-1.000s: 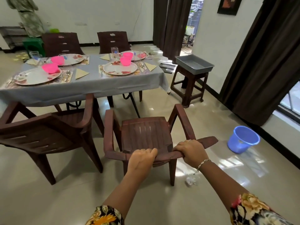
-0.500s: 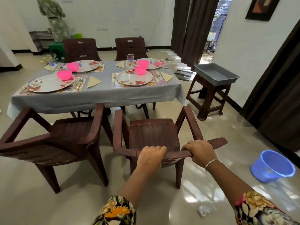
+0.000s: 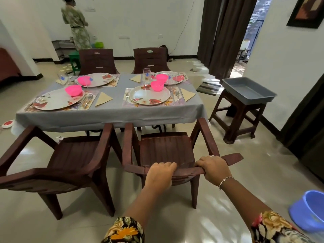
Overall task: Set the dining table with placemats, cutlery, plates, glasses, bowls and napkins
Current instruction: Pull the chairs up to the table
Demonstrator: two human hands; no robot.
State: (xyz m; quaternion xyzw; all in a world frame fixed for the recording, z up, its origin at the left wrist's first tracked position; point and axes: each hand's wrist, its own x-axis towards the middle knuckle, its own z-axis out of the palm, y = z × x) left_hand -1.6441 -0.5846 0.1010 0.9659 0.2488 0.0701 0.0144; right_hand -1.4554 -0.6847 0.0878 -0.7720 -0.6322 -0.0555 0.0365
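Head view: fingers [image 3: 168,164] of left hand [image 3: 160,174] and right hand [image 3: 214,168] clamp chair's [image 3: 166,148] crosswise backrest, seat facing table [image 3: 108,116].

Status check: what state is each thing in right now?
Held chair, upright, facing the table.
Left hand, gripping its backrest top.
Right hand, gripping the same backrest.
Neighbouring chair, upright, unheld.
Grey tray, sitting on the stool.
Pink bowls, upright on the plates.
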